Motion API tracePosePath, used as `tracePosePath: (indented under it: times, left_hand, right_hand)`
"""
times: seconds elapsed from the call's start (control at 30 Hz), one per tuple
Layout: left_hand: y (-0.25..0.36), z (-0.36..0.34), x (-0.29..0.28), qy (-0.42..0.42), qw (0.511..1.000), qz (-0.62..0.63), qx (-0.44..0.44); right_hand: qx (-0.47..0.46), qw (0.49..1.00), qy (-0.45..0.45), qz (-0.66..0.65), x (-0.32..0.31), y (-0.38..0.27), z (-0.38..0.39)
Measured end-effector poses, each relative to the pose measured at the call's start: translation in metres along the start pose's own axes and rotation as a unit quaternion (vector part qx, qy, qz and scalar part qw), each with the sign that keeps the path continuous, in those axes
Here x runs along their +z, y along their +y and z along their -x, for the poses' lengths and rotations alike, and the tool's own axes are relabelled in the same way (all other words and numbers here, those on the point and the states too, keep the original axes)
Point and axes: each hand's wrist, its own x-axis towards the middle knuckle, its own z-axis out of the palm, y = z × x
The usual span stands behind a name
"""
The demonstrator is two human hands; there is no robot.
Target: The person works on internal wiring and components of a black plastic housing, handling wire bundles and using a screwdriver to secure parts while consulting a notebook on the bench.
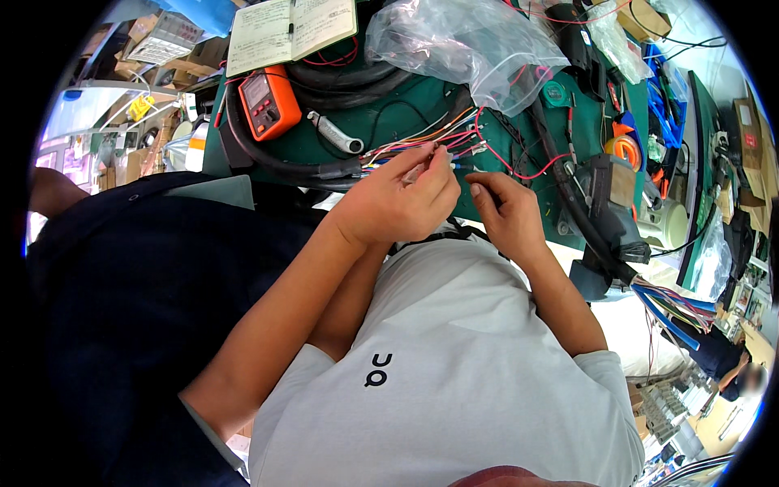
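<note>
From my left sleeve, my left forearm runs up behind a co-worker's bare arm. My left hand is hidden by that arm and hand. The co-worker's hand, fingers pinched, is over a fan of thin coloured wires coming out of a thick black cable. Just right of it, my right hand has curled fingers, with thumb and forefinger close together beside the tip of a thin blue wire. What lies between them is too small to make out.
On the green table lie an orange meter, a silver-grey hand tool, an open notebook and a clear plastic bag. At right are a black cable and orange tape. A co-worker in navy stands close on my left.
</note>
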Motion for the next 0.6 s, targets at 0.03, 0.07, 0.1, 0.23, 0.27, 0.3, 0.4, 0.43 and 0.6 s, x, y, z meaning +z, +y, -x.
tracePosePath:
  times: [0.03, 0.07, 0.1, 0.23, 0.27, 0.3, 0.4, 0.43, 0.6]
  left_hand:
    - [0.0, 0.0, 0.0, 0.001, 1.0, -0.002, 0.003]
    - [0.0, 0.002, -0.001, -0.013, 1.0, -0.014, 0.014]
    - [0.0, 0.004, -0.003, -0.029, 0.999, -0.025, 0.024]
    - [-0.003, 0.006, -0.007, -0.053, 0.996, -0.045, 0.061]
    - [-0.002, 0.005, -0.01, -0.054, 0.996, -0.036, 0.054]
    - [-0.002, 0.004, -0.012, -0.053, 0.997, -0.027, 0.048]
    - [-0.012, -0.008, -0.029, -0.043, 0.997, -0.033, 0.056]
    - [-0.016, -0.012, -0.036, -0.039, 0.997, -0.041, 0.061]
    - [-0.037, -0.014, -0.069, 0.096, 0.991, 0.004, -0.089]
  right_hand:
    - [-0.001, 1.0, 0.0, -0.003, 0.0, 0.0, 0.0]
    - [-0.001, 1.0, 0.001, -0.007, 0.0, -0.001, -0.001]
    - [-0.001, 1.0, 0.0, -0.011, 0.001, -0.001, -0.001]
    - [0.003, 1.0, -0.009, -0.013, 0.0, -0.01, -0.004]
    - [-0.01, 1.0, -0.007, -0.012, 0.001, -0.011, -0.005]
    - [-0.021, 1.0, -0.002, -0.01, 0.001, -0.011, -0.006]
    - [-0.013, 1.0, -0.003, -0.026, 0.002, -0.011, -0.01]
    - [-0.02, 0.999, -0.001, -0.025, 0.002, -0.012, -0.011]
    - [-0.023, 1.0, 0.004, -0.016, 0.001, -0.014, -0.014]
